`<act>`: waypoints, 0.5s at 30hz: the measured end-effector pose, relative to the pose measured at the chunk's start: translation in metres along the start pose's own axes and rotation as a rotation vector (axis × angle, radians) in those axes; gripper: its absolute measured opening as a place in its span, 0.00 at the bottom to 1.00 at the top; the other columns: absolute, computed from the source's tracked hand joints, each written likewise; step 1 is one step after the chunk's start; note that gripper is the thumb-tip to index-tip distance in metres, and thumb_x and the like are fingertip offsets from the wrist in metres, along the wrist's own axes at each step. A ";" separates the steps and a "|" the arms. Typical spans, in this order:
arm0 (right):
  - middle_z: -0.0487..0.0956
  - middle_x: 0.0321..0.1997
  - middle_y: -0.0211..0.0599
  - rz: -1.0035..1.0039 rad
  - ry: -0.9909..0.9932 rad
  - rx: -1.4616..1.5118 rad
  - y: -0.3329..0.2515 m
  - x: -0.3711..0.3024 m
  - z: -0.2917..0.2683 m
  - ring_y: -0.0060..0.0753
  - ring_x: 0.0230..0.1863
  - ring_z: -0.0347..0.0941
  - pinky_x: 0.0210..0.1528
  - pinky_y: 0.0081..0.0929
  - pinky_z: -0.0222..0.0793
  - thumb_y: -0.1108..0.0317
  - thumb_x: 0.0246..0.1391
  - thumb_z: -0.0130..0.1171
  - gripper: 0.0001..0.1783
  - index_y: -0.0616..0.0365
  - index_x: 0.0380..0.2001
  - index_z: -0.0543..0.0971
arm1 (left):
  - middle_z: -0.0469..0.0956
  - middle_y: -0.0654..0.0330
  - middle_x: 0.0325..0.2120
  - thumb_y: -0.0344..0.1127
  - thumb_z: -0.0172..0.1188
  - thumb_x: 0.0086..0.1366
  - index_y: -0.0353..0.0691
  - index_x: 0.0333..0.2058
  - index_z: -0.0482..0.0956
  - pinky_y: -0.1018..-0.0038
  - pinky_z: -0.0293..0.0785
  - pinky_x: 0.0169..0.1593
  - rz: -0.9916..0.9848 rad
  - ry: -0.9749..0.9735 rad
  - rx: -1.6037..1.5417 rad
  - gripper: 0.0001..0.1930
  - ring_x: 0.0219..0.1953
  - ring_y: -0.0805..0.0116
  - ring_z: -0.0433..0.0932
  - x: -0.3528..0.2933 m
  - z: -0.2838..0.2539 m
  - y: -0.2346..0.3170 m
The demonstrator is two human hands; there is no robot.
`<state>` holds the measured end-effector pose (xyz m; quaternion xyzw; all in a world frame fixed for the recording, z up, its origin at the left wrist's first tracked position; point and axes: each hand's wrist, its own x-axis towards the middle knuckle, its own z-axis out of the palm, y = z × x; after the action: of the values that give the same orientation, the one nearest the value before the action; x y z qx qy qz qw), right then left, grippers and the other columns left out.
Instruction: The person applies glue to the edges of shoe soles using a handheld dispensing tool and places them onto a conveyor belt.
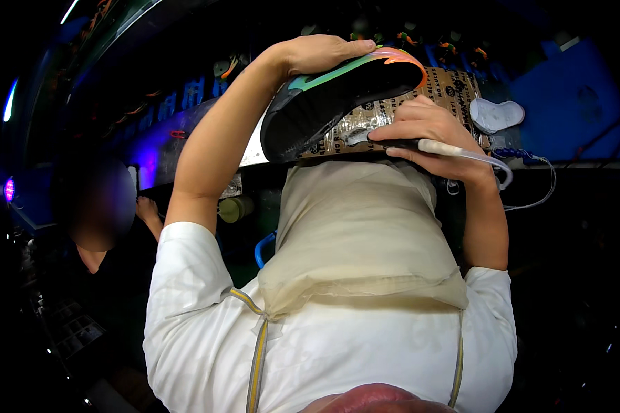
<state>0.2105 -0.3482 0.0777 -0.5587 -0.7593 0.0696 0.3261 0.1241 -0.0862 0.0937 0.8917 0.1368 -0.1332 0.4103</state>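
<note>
My left hand (pixel 320 54) is closed over the far edge of a shoe sole (pixel 303 113). The sole is black on the face turned to me, and its rim runs from green to orange and pink. It is tilted up on its side above a piece of brown printed cardboard (pixel 455 93). In my right hand (pixel 427 131) is a dark-handled glue brush (pixel 399 143), held in a closed grip. A clear tube (pixel 486 158) runs from the handle's back end. The brush tip points left, just below the sole and apart from it.
A white shoe-shaped piece (pixel 496 115) lies right of the cardboard, beside a blue panel (pixel 579 103). A thin pale cord (pixel 548 179) loops below it. Another person's hand (pixel 147 208) shows at the left. A greenish round container (pixel 234 208) stands below the bench edge.
</note>
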 end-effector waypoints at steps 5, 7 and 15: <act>0.75 0.28 0.33 0.101 0.002 -0.075 0.004 0.001 -0.004 0.36 0.35 0.70 0.42 0.34 0.66 0.70 0.50 0.73 0.19 0.53 0.47 0.87 | 0.86 0.56 0.47 0.64 0.47 0.77 0.36 0.54 0.85 0.74 0.76 0.57 -0.073 0.050 -0.251 0.35 0.48 0.70 0.82 -0.006 -0.006 -0.011; 0.78 0.30 0.32 0.083 -0.019 0.031 0.004 -0.003 -0.004 0.36 0.36 0.72 0.43 0.34 0.68 0.69 0.50 0.74 0.19 0.52 0.48 0.87 | 0.85 0.57 0.48 0.64 0.47 0.78 0.37 0.57 0.83 0.74 0.75 0.59 -0.091 0.131 -0.478 0.34 0.50 0.70 0.81 -0.011 -0.006 -0.014; 0.81 0.31 0.39 0.271 0.532 0.364 0.011 -0.027 0.008 0.32 0.30 0.74 0.35 0.27 0.69 0.75 0.53 0.70 0.18 0.65 0.49 0.86 | 0.87 0.45 0.43 0.56 0.37 0.81 0.35 0.56 0.82 0.64 0.82 0.55 0.658 -0.106 -1.049 0.32 0.50 0.54 0.86 0.016 -0.114 -0.005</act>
<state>0.2192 -0.3668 0.0554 -0.5857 -0.5420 0.0986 0.5946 0.1516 0.0071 0.1560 0.5589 -0.1185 0.0413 0.8197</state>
